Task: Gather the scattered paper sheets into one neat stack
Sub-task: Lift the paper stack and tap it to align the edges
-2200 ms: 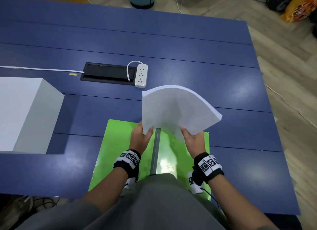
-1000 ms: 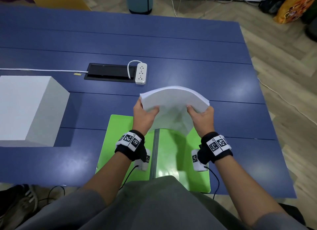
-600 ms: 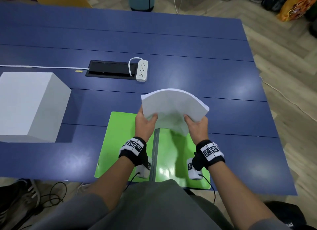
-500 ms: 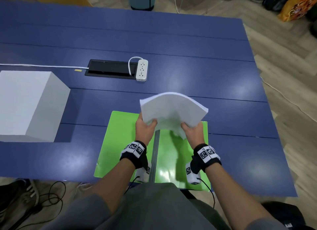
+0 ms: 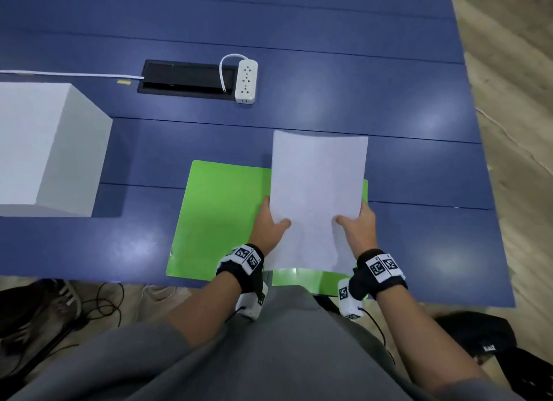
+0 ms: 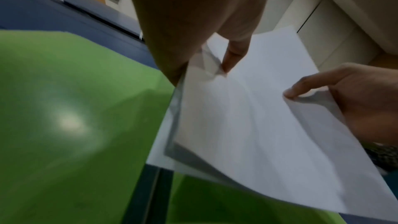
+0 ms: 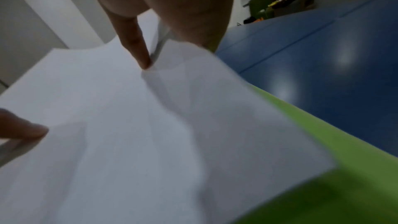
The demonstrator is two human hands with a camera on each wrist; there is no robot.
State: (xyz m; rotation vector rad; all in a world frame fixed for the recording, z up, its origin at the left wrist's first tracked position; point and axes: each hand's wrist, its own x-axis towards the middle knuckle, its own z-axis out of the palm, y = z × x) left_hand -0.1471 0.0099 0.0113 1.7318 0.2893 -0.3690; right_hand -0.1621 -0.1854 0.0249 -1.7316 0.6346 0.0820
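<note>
A white paper stack [image 5: 317,191] lies almost flat over the right half of an open green folder [image 5: 221,218] on the blue table [image 5: 329,80]. My left hand [image 5: 269,225] grips its left edge, thumb on top. My right hand [image 5: 356,225] grips the right edge the same way. In the left wrist view the paper stack [image 6: 258,117] hangs slightly above the green folder [image 6: 64,125], with my left thumb [image 6: 234,55] pressing on it. The right wrist view shows my right thumb [image 7: 137,47] on the paper stack [image 7: 129,134].
A white box [image 5: 45,149] stands at the left of the table. A white power strip [image 5: 246,81] lies beside a black cable hatch [image 5: 187,80] further back. The table's right edge [image 5: 490,191] meets wooden floor. Cables lie on the floor at lower left.
The stack was held up and bowed above the folder; now it is lowered and flattened over the folder's right half. Both hands came down and toward me with it.
</note>
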